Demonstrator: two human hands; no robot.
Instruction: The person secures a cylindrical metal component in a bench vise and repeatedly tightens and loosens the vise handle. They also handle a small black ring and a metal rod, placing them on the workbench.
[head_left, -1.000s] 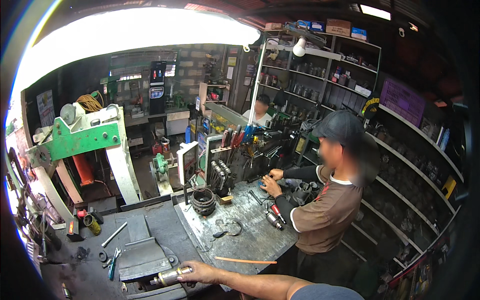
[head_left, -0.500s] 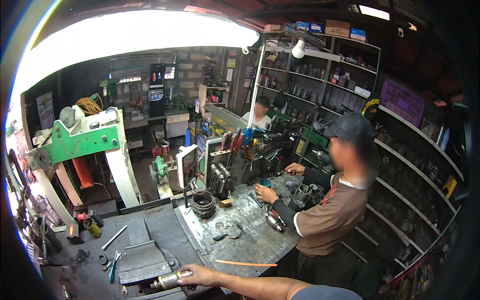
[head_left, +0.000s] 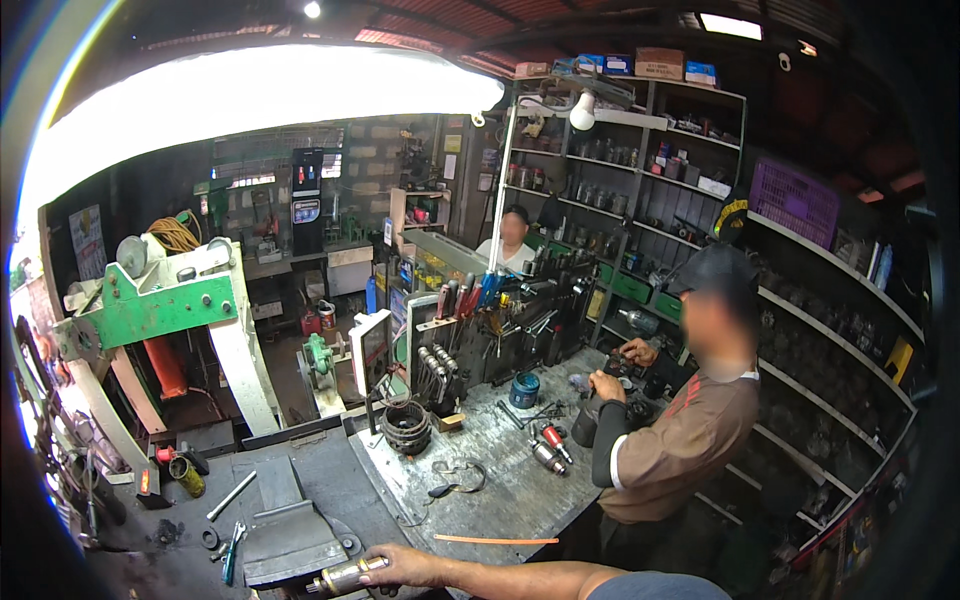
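Head view: a hand (head_left: 405,567) closes round a short metal cylinder (head_left: 340,577) at the bench's near edge, beside the vise (head_left: 290,535) — which hand, unclear
Other hand: unseen
Handling: likely heavy, stiff, slick — grip mid-barrel
Around: orange rod (head_left: 495,540), coiled rings (head_left: 406,427), co-worker (head_left: 680,440) opposite

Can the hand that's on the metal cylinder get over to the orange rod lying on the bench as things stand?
Probably yes. The right hand grips the metal cylinder at the vise, and the orange rod lies just beside that forearm on bare bench top, nothing between them. It would have to release the cylinder first.
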